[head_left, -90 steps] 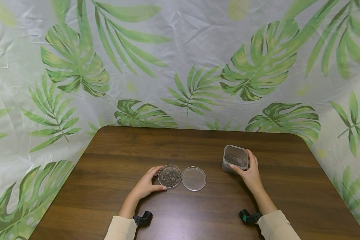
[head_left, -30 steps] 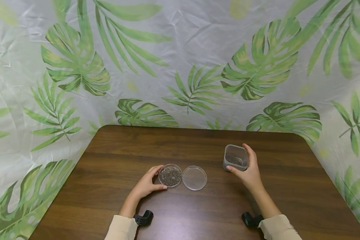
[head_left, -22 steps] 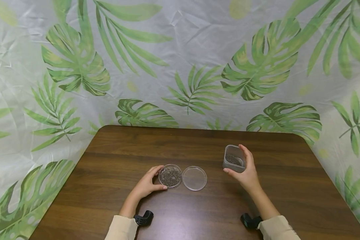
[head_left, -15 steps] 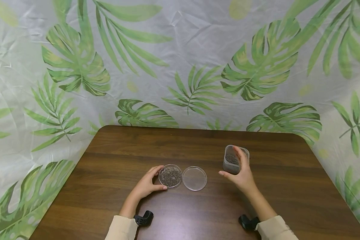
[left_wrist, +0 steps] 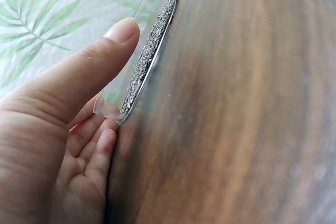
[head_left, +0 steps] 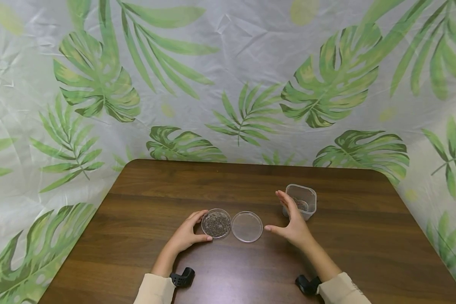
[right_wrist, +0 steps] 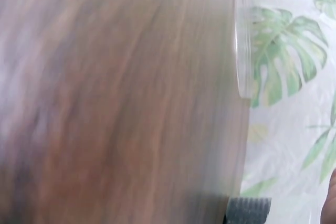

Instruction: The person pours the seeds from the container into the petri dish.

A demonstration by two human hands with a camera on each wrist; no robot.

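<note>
A round, shallow, clear plastic or glass dish (head_left: 217, 209) w/ a bed of grey-brown granules (head_left: 216, 223) sits flat on the table, left of centre, in the hold of my left hand (head_left: 184, 233): thumb on the near side, fingers curled at the far side, pinching its wall lightly. I'd call it light, stiff & prob. brittle; the smooth side may slip, & the loose grains would likely spill w/ any tilt. Best hold, I reckon: low on the wall, thumb opp. fingers, min. squeeze, kept level.

Just beside it, rims about touching, lies an empty round, shallow, clear dish or lid (head_left: 247, 226), prob. lighter yet & hard to lift off the wood b/c it's so low; I'd take it by the edge on both sides.

Right of that, my right hand (head_left: 296, 226) holds nothing, thumb & fingers spread wide. Behind it stands a squarish, clear plastic tub w/ rounded corners (head_left: 308, 211), a few dark grains inside; can't tell if my fingers touch it. Its thin walls prob. flex a bit, so I'd grip approx. mid-wall, across opp. sides.

All rest on a dark-brown wood-grain table (head_left: 175, 181), w/ a pale leaf-print cloth (head_left: 247, 55) behind.
</note>
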